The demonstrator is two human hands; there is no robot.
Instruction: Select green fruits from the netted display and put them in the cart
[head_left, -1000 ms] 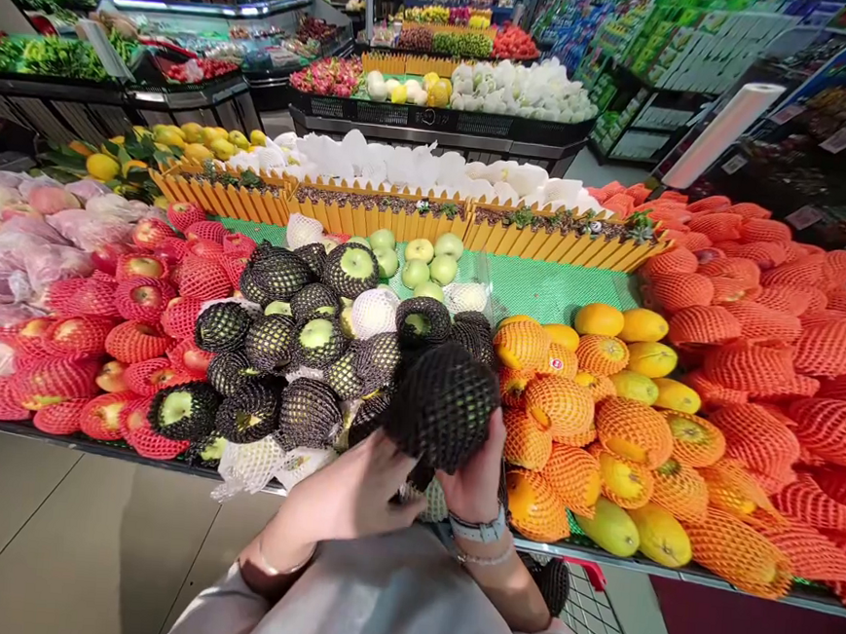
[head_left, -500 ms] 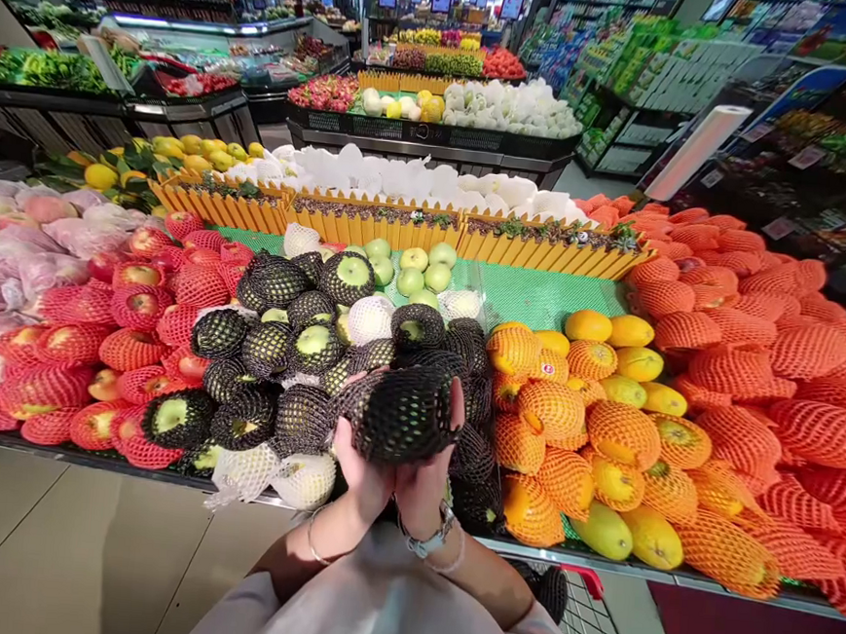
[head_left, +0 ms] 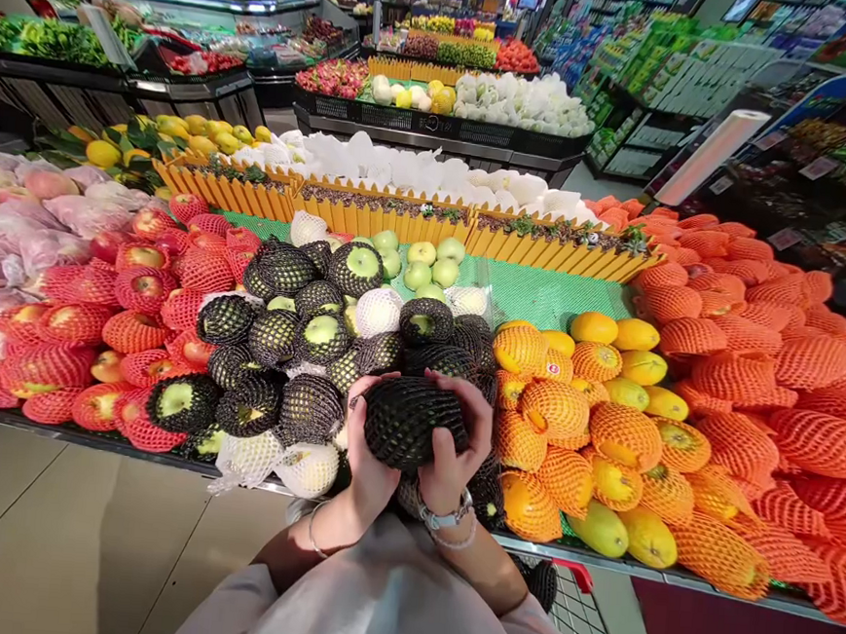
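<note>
Both of my hands hold a fruit in a black foam net [head_left: 409, 421] above the front of the fruit display. My left hand [head_left: 373, 471] is wrapped round its left side. My right hand [head_left: 463, 445] grips the right side, with the thumb across the front. The net covers the fruit, so its kind is hidden. Behind and to the left lie green apples in black nets [head_left: 321, 334], stacked close together. A few fruits in white nets [head_left: 307, 468] rest at the front edge. Bare green apples [head_left: 419, 266] sit farther back.
Red-netted apples [head_left: 143, 290] lie to the left. Orange-netted and bare yellow melons [head_left: 626, 436] are to the right, beside red-netted fruit [head_left: 814, 367]. A low yellow fence [head_left: 393, 222] runs along the back. Below the edge stands a shopping cart [head_left: 579, 613].
My right hand has turned, bringing its thumb round to the front of the netted fruit. The fruit has tilted and come slightly to the right. The view has shifted a little.
</note>
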